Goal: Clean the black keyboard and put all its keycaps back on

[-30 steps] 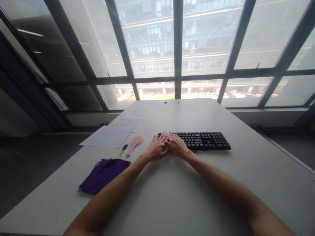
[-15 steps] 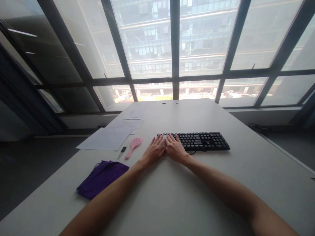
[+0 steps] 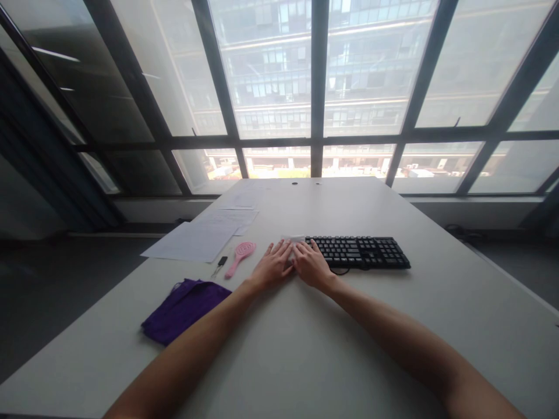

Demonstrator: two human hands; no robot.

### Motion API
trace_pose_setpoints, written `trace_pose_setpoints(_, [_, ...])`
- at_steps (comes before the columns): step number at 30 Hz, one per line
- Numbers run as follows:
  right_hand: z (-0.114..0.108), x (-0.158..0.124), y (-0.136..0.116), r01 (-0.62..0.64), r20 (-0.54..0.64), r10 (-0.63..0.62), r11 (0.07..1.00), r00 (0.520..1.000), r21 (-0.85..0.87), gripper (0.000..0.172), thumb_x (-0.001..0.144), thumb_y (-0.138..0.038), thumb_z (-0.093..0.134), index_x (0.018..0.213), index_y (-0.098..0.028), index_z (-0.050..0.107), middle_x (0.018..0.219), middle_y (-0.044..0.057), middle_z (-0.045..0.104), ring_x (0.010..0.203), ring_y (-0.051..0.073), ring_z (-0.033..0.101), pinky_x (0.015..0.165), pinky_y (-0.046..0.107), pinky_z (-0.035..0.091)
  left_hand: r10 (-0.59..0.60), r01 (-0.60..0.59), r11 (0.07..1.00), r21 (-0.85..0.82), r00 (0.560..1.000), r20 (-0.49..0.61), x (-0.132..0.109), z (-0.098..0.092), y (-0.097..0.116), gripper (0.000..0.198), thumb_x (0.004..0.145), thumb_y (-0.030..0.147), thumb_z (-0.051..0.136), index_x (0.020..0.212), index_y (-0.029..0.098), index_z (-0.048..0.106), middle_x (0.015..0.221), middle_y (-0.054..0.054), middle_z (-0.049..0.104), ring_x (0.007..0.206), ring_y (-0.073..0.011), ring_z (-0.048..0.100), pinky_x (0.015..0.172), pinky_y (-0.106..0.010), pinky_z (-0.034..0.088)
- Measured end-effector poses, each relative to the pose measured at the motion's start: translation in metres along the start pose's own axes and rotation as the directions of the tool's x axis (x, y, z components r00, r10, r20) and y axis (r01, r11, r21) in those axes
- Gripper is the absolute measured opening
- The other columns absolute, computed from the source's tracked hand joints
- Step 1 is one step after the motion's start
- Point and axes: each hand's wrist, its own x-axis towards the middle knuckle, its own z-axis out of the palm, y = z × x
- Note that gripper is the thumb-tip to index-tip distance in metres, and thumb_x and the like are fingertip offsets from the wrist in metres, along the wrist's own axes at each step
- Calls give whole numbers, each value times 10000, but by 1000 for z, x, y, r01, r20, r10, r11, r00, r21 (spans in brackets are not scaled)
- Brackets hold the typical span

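Note:
My left hand (image 3: 273, 266) lies flat, its fingers stretched forward and a little spread, at the left end of a black keyboard (image 3: 358, 252). Close beside it, my right hand (image 3: 311, 263) rests with its fingers extended, thumbs nearly touching. A thin white piece (image 3: 297, 238), perhaps tissue or a wipe, shows under and just beyond the fingertips of both hands. It covers the keyboard's left end, and most of it is hidden by the hands. Neither hand is closed round anything.
Left of my hands lie a pink hairbrush (image 3: 240, 258), a small black item (image 3: 222, 262) with a thin light-coloured end and a folded purple cloth or pouch (image 3: 183, 308). Paper sheets (image 3: 192, 241) lie near the left edge of the white table (image 3: 305, 349). Windows stand beyond.
More of the white piece now shows beyond my fingertips, over the keyboard's upper left corner. My hands stay nearly in place; the view has shifted slightly.

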Motion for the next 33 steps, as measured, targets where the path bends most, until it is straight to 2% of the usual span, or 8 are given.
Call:
trace_pose_setpoints(3, [6, 0, 2, -9, 6, 9, 1000, 1000, -24, 496, 1045, -306, 369, 1434, -41, 525, 1488, 217, 520, 1448, 314, 378, 1235, 528, 150, -40, 40, 999, 13, 999, 8, 1, 3, -3, 656, 1002, 474, 425, 1556, 127, 368, 1624, -159, 337, 1539, -314, 237, 1248, -548, 211])
trace_pose_setpoints(11, [12, 12, 4, -45, 47, 47, 998, 998, -48, 565, 1052, -369, 356, 1490, -28, 460, 1560, 218, 431, 1480, 306, 347, 1240, 489, 172, -23, 26, 998, -61, 998, 53, 11, 3, -7, 717, 936, 394, 527, 1561, 110, 322, 1634, -189, 303, 1540, -297, 240, 1248, -511, 233])
trace_pose_setpoints(16, [11, 12, 3, -36, 73, 39, 998, 997, -47, 599, 1020, -383, 438, 1464, 16, 479, 1530, 244, 460, 1464, 315, 377, 1240, 444, 199, -43, 48, 995, -88, 997, 57, 9, 3, -2, 719, 880, 323, 576, 1521, 71, 372, 1604, -232, 339, 1520, -319, 287, 1236, -495, 282])
trace_pose_setpoints(21, [4, 3, 1, 48, 60, -47, 999, 997, -8, 557, 1006, -372, 468, 1422, -6, 525, 1474, 232, 532, 1414, 286, 449, 1237, 421, 216, -30, 30, 999, -37, 1000, 7, -1, 1, 8, 679, 877, 317, 578, 1490, 72, 420, 1557, -236, 416, 1484, -332, 355, 1229, -491, 293])
trace_pose_setpoints(23, [1, 2, 1, 60, 45, -60, 998, 997, 2, 567, 1007, -403, 473, 1421, -18, 526, 1465, 231, 541, 1410, 287, 450, 1234, 433, 220, -29, 29, 999, -16, 1000, -1, -3, 0, 9, 721, 869, 349, 601, 1505, 74, 399, 1572, -237, 392, 1498, -345, 323, 1235, -504, 271])
trace_pose_setpoints(27, [1, 7, 5, -4, 37, 5, 1000, 999, -20, 636, 1025, -479, 435, 1461, -20, 486, 1521, 245, 472, 1456, 321, 382, 1222, 475, 224, -31, 32, 999, -19, 998, 46, 3, -2, 2, 882, 862, 521, 629, 1563, 95, 303, 1624, -229, 301, 1536, -367, 223, 1237, -547, 225])
trace_pose_setpoints(30, [4, 13, 10, -37, 58, 38, 999, 998, -31, 651, 1040, -515, 380, 1442, -20, 511, 1511, 242, 486, 1437, 323, 410, 1219, 478, 225, -36, 40, 998, -43, 996, 82, 7, -1, -3, 941, 860, 646, 596, 1568, 101, 301, 1622, -232, 304, 1528, -365, 249, 1229, -544, 243])
trace_pose_setpoints(33, [6, 14, 11, -28, 55, 31, 999, 998, -40, 689, 1039, -551, 362, 1426, -5, 524, 1486, 248, 511, 1420, 323, 430, 1221, 477, 219, -27, 32, 998, -50, 996, 88, 8, 1, -6, 953, 846, 667, 609, 1555, 93, 335, 1612, -233, 326, 1521, -360, 269, 1237, -523, 245])
